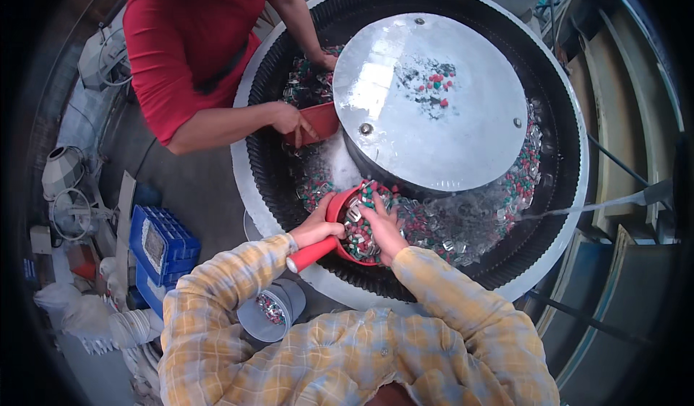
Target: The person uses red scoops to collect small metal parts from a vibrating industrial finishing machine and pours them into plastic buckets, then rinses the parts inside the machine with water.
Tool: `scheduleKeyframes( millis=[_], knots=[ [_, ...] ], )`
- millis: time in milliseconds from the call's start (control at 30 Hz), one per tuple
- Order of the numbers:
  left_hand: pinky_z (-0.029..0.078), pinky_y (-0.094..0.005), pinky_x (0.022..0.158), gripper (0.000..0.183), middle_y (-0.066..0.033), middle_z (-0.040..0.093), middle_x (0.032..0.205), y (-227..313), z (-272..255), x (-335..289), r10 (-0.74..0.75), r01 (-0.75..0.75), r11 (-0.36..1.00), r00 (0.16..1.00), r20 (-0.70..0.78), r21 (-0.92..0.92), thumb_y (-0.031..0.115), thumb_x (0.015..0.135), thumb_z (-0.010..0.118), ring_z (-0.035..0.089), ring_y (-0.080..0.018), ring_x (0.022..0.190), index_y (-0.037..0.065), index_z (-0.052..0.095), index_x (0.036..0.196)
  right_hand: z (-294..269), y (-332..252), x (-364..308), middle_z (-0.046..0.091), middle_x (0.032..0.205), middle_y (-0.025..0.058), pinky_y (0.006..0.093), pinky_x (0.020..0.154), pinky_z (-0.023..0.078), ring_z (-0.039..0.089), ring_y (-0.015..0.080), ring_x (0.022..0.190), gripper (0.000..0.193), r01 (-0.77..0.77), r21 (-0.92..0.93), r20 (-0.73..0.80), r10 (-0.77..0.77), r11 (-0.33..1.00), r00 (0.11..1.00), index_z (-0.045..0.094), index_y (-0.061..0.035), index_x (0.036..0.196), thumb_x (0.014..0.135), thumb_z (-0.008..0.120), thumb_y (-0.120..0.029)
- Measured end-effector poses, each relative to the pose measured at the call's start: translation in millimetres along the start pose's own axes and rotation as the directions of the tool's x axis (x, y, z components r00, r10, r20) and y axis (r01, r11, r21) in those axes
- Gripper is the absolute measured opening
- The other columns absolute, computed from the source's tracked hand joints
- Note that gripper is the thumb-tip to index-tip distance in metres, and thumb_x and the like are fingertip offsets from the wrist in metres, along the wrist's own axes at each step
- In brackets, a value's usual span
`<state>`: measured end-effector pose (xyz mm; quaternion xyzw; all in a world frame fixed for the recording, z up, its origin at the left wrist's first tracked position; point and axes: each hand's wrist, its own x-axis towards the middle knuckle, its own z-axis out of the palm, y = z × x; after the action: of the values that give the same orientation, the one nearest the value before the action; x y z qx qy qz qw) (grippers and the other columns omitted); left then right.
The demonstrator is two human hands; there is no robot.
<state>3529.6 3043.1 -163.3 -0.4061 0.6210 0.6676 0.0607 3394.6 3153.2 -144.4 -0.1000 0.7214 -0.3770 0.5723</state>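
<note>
Head view: black tub [567, 146] and grey bucket [292, 299] hold mixed pieces [481, 238]; red scoop [335, 207] over tub's near side, likewise filled; left hand [316, 228] gripping scoop; right hand [386, 234], fingers on pieces, grip unclear.

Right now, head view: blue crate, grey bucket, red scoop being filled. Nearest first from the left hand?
From the left hand:
1. Red scoop, in its grip.
2. Grey bucket, below and left.
3. Blue crate, farther left.
</note>
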Motion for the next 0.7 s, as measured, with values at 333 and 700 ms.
scheduleKeyframes(
  millis=[333,700],
  knots=[
    [0.04,-0.0283,0.084,0.08,-0.0092,0.041,0.116,23,3,-73,0.346,-0.332,0.832,0.937,-0.053,-0.445,0.004,0.063,0.054,0.045,-0.0171,0.099,0.008,0.017,0.134,-62,-39,-91,0.016,0.141,0.01,0.0444,0.103,0.009,0.018,0.0246,0.128,0.063,0.349,0.398,0.14,-0.432,0.848,0.891,0.013,-0.0161,0.139,0.085,0.045,-0.026],
    [0.037,-0.0313,0.092,0.076,-0.0112,0.038,0.126,-11,25,-142,0.364,-0.423,0.541,0.897,-0.251,-0.727,0.002,0.061,0.049,0.044,-0.0203,0.11,0.004,0.021,0.132,-106,0,-94,0.036,0.13,0.0074,0.03,0.09,0.032,0.045,0.018,0.104,0.05,0.524,0.105,-0.279,-0.481,0.845,0.831,0.041,-0.012,0.127,0.083,0.049,-0.035]
  ],
)
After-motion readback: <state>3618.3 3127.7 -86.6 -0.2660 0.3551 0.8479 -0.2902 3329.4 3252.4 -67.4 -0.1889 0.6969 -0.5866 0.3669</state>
